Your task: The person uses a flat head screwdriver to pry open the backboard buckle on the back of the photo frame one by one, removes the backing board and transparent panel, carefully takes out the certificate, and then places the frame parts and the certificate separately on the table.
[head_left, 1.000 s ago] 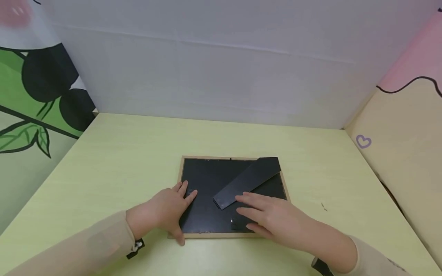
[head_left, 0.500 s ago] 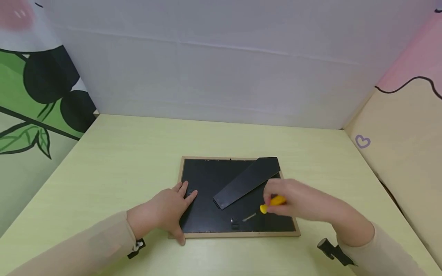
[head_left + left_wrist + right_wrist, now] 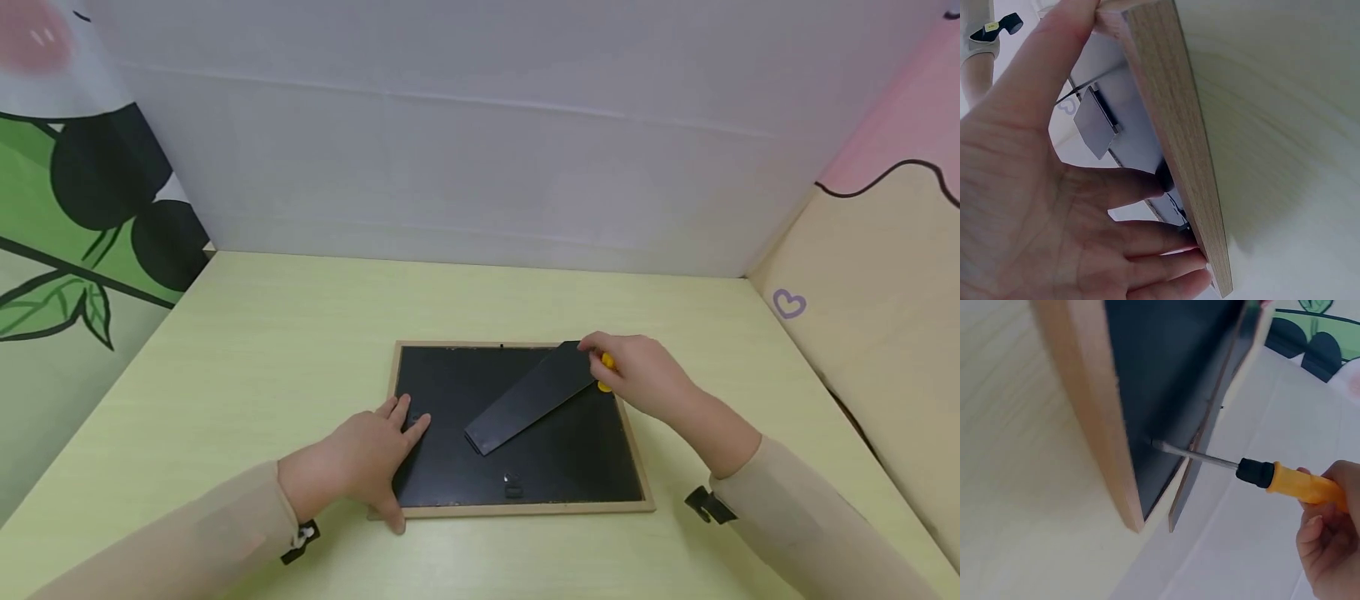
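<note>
A picture frame with a thin wooden border lies back up on the table, its black backing showing. A black easel leg slants across that backing. My left hand rests spread on the frame's left side, thumb at the near corner; in the left wrist view its fingers lie along the wooden edge. Over the far right corner, my right hand grips a yellow-handled screwdriver. The right wrist view shows the shaft pointing at the black backing, beside the leg's raised wide end.
The frame lies on a pale yellow table. On the backing's near side sits a small hanging tab. A white sheet stands behind the table, with painted panels at the left and right.
My right hand has come off the near right of the frame and moved to the far right corner, the screwdriver now visible in it. My left hand has stayed in place.
</note>
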`<state>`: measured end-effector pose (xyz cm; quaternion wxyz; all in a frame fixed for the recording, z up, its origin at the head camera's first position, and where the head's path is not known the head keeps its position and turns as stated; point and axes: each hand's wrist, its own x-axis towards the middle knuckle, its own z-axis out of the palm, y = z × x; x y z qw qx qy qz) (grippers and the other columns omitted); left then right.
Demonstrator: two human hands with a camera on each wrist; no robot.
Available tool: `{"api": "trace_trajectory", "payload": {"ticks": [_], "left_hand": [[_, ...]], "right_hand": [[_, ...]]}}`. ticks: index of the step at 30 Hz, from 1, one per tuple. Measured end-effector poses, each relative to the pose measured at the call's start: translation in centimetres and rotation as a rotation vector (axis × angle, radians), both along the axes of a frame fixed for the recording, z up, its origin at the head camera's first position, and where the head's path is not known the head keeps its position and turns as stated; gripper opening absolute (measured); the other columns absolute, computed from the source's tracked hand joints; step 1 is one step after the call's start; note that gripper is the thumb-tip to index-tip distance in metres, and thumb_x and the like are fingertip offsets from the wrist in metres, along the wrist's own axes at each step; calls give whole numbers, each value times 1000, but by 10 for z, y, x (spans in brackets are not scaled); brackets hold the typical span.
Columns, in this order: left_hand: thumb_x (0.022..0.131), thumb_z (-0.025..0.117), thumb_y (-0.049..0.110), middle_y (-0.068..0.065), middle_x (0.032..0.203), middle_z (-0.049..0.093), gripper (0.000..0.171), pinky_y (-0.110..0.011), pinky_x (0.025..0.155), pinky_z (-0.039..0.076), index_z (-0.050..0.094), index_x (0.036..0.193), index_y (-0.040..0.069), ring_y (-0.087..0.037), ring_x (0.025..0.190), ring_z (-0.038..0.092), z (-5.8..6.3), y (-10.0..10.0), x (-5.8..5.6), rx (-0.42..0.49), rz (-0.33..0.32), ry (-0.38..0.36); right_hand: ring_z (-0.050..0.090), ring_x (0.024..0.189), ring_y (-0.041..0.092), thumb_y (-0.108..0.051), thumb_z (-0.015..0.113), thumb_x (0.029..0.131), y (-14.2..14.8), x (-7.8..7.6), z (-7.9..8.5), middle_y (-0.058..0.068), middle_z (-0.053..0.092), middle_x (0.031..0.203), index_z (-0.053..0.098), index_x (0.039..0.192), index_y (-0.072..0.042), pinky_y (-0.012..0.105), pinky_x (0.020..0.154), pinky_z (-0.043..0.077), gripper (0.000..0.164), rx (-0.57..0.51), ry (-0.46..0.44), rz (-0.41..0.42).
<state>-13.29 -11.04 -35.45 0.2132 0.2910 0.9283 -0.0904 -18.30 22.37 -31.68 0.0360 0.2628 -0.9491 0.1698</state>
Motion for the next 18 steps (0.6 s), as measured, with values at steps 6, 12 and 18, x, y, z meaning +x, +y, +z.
{"api": "trace_trajectory", "payload": {"ticks": [6,12,18], "left_hand": [[49,72,76,-28,146,25,126,-43,92,45,32,146,7,-41,133,28,-2,0,-1,-1,-1,0],[48,72,76,-28,146,25,126,-44,92,44,32,146,7,-42,133,27,-3,0,-2,0,0,-2],[49,73,74,-30,145,25,125,-44,91,46,33,145,5,-43,132,27,-1,2,-1,-1,-3,-7]], "right_hand": [[34,45,8,-6,58,87,-11,-12,-3,-6,49,59,62,110,-3,25,47,33,24,185,107,85],[41,49,8,-7,64,85,-27,-14,-7,-3,58,66,63,108,-4,23,47,37,24,334,103,137],[51,55,13,-36,54,94,-49,-15,-11,-2,54,61,63,78,-12,29,52,44,30,518,110,120]]}}
